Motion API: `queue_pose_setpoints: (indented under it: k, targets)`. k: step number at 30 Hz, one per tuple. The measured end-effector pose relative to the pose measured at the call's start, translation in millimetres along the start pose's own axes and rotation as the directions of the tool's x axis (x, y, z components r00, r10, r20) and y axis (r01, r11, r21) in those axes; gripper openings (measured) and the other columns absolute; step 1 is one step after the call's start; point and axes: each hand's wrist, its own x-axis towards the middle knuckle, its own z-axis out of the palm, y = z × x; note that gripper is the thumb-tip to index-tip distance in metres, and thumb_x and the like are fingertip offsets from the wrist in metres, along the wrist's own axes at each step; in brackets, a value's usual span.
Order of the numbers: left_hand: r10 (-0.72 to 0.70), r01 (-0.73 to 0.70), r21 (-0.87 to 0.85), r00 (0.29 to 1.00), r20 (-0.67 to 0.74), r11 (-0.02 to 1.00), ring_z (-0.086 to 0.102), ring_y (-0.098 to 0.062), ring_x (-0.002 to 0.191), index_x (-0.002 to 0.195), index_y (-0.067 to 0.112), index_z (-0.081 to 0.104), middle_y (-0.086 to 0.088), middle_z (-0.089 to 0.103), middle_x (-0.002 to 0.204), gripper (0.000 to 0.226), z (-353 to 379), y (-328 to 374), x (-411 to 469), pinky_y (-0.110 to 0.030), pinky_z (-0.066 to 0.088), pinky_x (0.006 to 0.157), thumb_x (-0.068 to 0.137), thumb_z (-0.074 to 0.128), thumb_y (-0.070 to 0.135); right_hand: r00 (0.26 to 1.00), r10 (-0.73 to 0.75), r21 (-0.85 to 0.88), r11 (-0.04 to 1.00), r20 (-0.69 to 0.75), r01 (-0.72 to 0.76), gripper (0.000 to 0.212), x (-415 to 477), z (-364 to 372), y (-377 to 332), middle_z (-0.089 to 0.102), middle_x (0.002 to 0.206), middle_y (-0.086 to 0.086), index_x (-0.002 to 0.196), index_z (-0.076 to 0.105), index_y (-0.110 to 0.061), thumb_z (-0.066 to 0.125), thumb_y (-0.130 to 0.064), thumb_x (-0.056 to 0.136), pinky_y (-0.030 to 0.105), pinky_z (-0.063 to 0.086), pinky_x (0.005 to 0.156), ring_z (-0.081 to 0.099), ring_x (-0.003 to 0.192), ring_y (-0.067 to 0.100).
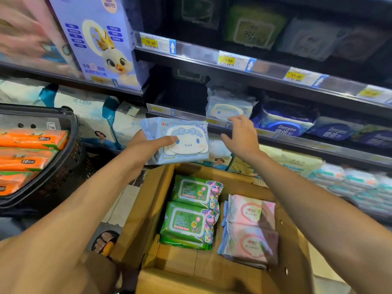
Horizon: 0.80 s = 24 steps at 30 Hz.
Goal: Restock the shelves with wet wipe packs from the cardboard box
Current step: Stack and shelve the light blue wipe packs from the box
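Observation:
My left hand [146,144] grips a light-blue wet wipe pack [186,133] with a white cartoon dog on it, held up above the cardboard box [137,219]. My right hand [241,136] is raised next to it with relaxed fingers and holds nothing, just in front of the middle shelf edge [297,141]. A matching blue pack [229,105] sits on that shelf behind my right hand. Inside the box lie green wipe packs [188,209] on the left and pink wipe packs [250,228] on the right.
A black shopping basket [63,166] with orange packs stands at the left. Dark blue wipe packs [288,119] fill the middle shelf to the right. Price tags [227,60] line the upper shelf rail. A lavender box [101,39] stands top left. A sandalled foot [106,242] is beside the box.

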Motion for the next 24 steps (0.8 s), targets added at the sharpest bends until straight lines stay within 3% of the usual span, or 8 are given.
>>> queue_pose_setpoints:
  k: [2, 5, 9, 13, 16, 18, 21, 24]
  targets:
    - [0.014, -0.014, -0.001, 1.000, 0.010, 1.000, 0.069, 0.011, 0.071, 0.099, 0.030, 0.063, 0.030, 0.073, 0.078, 0.018, -0.8, -2.2, -0.6, -0.014, 0.049, 0.061, 0.090, 0.078, 0.027, 0.991, -0.063, -0.108, 0.991, 0.115, 0.075, 0.068, 4.8, 5.8, -8.5, 0.042, 0.156, 0.013, 0.151, 0.046, -0.015, 0.062, -0.049, 0.094, 0.051, 0.036, 0.117, 0.039, 0.143, 0.036]
    - [0.004, -0.004, -0.008, 1.000, 0.013, 1.000, 0.073, 0.004, 0.083, 0.107, 0.028, 0.067, 0.021, 0.078, 0.092, 0.022, -0.1, -1.7, -3.0, -0.017, 0.051, 0.069, 0.089, 0.079, 0.027, 0.971, -0.054, -0.212, 0.972, 0.232, 0.104, 0.079, 15.7, 14.9, -13.8, 0.029, 0.167, 0.011, 0.160, 0.032, -0.021, 0.045, -0.066, 0.096, 0.053, 0.024, 0.124, 0.025, 0.152, 0.040]
    - [0.012, -0.012, -0.006, 1.000, -0.006, 1.000, 0.068, 0.009, 0.065, 0.110, 0.025, 0.066, 0.022, 0.076, 0.080, 0.024, -1.8, -4.0, -0.8, -0.009, 0.047, 0.056, 0.090, 0.079, 0.027, 0.953, -0.008, -0.263, 0.960, 0.304, 0.092, 0.084, 24.5, 20.0, -13.9, 0.014, 0.173, 0.008, 0.165, 0.016, -0.027, 0.033, -0.074, 0.098, 0.057, 0.013, 0.126, 0.013, 0.156, 0.043]
    - [0.000, 0.000, 0.008, 1.000, -0.008, 1.000, 0.073, -0.001, 0.095, 0.126, 0.024, 0.067, 0.013, 0.078, 0.109, 0.044, -5.3, -6.9, 1.8, -0.018, 0.053, 0.073, 0.086, 0.082, 0.032, 0.947, 0.016, -0.277, 0.958, 0.320, 0.078, 0.088, 33.0, 24.7, -12.9, 0.007, 0.174, 0.005, 0.166, 0.006, -0.030, 0.030, -0.078, 0.096, 0.062, 0.007, 0.126, 0.010, 0.156, 0.047]
    - [-0.016, 0.016, 0.015, 1.000, -0.014, 1.000, 0.074, -0.007, 0.100, 0.126, 0.024, 0.068, 0.010, 0.078, 0.110, 0.050, -9.0, -9.1, 6.0, -0.029, 0.059, 0.089, 0.082, 0.085, 0.037, 0.940, 0.026, -0.294, 0.952, 0.341, 0.080, 0.092, 39.9, 26.2, -11.7, 0.005, 0.175, 0.003, 0.166, 0.001, -0.032, 0.028, -0.082, 0.094, 0.062, 0.005, 0.126, 0.008, 0.156, 0.048]
    - [-0.042, 0.043, 0.053, 0.999, -0.023, 0.998, 0.072, -0.022, 0.110, 0.126, 0.025, 0.068, 0.006, 0.078, 0.111, 0.071, -10.6, -9.4, 7.9, -0.044, 0.055, 0.102, 0.065, 0.091, 0.054, 0.941, 0.023, -0.296, 0.952, 0.339, 0.084, 0.092, 44.7, 25.9, -11.9, 0.006, 0.175, 0.003, 0.166, 0.001, -0.033, 0.027, -0.083, 0.093, 0.063, 0.004, 0.126, 0.008, 0.156, 0.048]
    - [-0.055, 0.058, 0.073, 0.998, -0.030, 0.996, 0.068, -0.035, 0.115, 0.121, 0.025, 0.071, -0.002, 0.078, 0.113, 0.088, -12.3, -12.2, 11.6, -0.050, 0.054, 0.099, 0.047, 0.093, 0.067, 0.939, 0.033, -0.303, 0.950, 0.342, 0.077, 0.092, 52.8, 23.7, -12.8, 0.009, 0.174, 0.005, 0.166, 0.003, -0.031, 0.024, -0.084, 0.093, 0.063, 0.004, 0.126, 0.010, 0.156, 0.048]
    - [-0.055, 0.057, 0.070, 0.998, -0.023, 0.996, 0.067, -0.037, 0.118, 0.119, 0.025, 0.072, 0.000, 0.079, 0.111, 0.077, -12.1, -12.8, 13.4, -0.045, 0.053, 0.097, 0.054, 0.090, 0.062, 0.937, 0.039, -0.318, 0.945, 0.347, 0.078, 0.092, 62.5, 21.4, -12.0, 0.011, 0.174, 0.005, 0.166, 0.005, -0.029, 0.023, -0.084, 0.094, 0.062, 0.006, 0.126, 0.013, 0.155, 0.048]
